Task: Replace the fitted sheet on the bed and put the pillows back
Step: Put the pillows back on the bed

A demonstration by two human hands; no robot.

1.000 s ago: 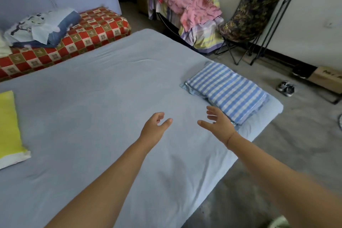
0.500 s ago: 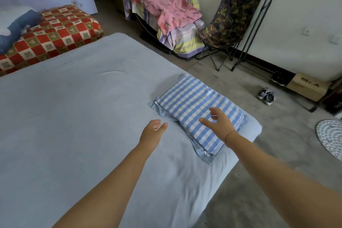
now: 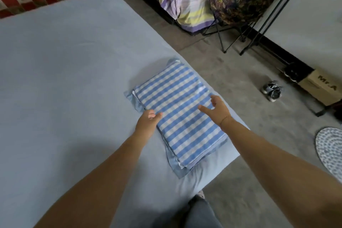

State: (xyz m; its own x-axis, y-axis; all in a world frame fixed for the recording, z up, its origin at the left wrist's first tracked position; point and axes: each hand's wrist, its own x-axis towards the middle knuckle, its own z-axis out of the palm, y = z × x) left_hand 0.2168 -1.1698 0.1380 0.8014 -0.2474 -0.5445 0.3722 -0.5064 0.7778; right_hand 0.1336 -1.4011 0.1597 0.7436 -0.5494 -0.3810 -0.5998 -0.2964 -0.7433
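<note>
Logging one checked pillow (image 3: 177,116), flat on the pale blue fitted sheet (image 3: 74,79) that spreads beneath and left of it. My left hand (image 3: 148,118) sits at the pillow's left edge, fingers loosely parted; I cannot tell if it touches. My right hand (image 3: 217,110) is above the pillow, fingers spread, holding nothing.

Wide bare fitted sheet (image 3: 64,79) gives me room leftward; the blue-checked pillow (image 3: 177,114) blocks the bed's near right corner.

Smooth matt cloth fitted sheet (image 3: 74,72), woven checked cloth pillow (image 3: 177,113), rough grey floor (image 3: 240,83), cardboard box (image 3: 322,87)
</note>
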